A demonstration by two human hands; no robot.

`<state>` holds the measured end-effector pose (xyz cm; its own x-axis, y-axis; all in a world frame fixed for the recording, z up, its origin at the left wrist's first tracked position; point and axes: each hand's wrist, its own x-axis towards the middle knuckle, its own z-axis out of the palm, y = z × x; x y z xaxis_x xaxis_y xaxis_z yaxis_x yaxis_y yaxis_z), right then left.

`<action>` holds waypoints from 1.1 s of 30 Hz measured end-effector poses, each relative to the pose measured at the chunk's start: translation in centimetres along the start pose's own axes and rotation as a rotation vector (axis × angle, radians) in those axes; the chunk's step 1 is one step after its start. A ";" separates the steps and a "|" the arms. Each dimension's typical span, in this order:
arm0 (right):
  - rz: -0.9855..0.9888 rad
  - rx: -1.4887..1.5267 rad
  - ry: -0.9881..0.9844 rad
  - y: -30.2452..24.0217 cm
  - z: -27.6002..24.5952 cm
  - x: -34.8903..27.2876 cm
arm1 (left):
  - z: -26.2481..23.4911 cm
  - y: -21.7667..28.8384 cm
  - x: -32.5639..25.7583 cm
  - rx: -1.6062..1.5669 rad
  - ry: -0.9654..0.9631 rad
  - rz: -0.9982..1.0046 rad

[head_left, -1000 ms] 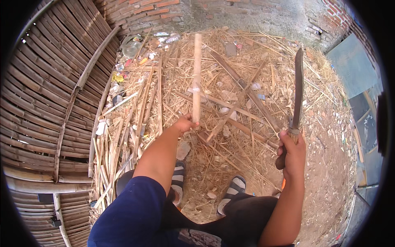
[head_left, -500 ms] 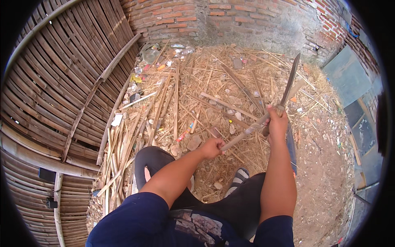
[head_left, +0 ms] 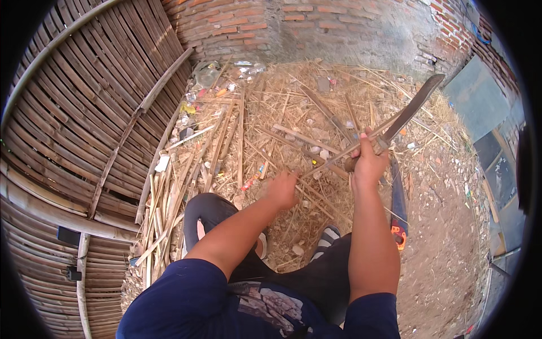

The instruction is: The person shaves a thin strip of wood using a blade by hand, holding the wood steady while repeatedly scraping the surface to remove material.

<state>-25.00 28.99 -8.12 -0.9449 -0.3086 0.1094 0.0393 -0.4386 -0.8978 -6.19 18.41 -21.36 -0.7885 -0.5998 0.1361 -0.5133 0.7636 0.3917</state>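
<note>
My right hand (head_left: 370,163) is closed round the handle of a machete. Its long dark blade (head_left: 416,104) points up and to the right, with a curved tip. A thin bamboo strip (head_left: 328,163) runs slantwise between my hands. Its near end is in my closed left hand (head_left: 283,191), and farther along it passes by the fingers of my right hand, which seem to touch it. Past that hand the strip continues beside the blade.
A handsaw (head_left: 398,195) with an orange and black handle lies right of my right forearm. Bamboo strips (head_left: 164,226) are heaped at the left by a slatted bamboo wall (head_left: 84,101). Straw and litter cover the ground before a brick wall (head_left: 333,34).
The machete blade has tilted over to the right. The bamboo strip has turned and now shows its narrow side. My left hand has moved slightly nearer me, and more of the saw shows.
</note>
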 end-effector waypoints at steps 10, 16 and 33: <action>-0.014 -0.108 -0.195 0.1 -0.8 0.2 | -17.2 3.5 4.7 0.191 -0.309 -0.050; -0.014 -0.065 -0.330 -0.5 -0.3 -0.1 | -20.3 1.9 5.7 -0.102 0.548 0.045; 0.064 0.190 -0.419 -4.1 -2.6 0.4 | -7.8 5.5 4.1 -1.180 -0.356 0.120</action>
<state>-26.38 32.81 -5.49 -0.7275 -0.6372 0.2545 0.1887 -0.5425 -0.8186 -9.56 18.30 -11.62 -0.9525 -0.3014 0.0447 0.0417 0.0165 0.9990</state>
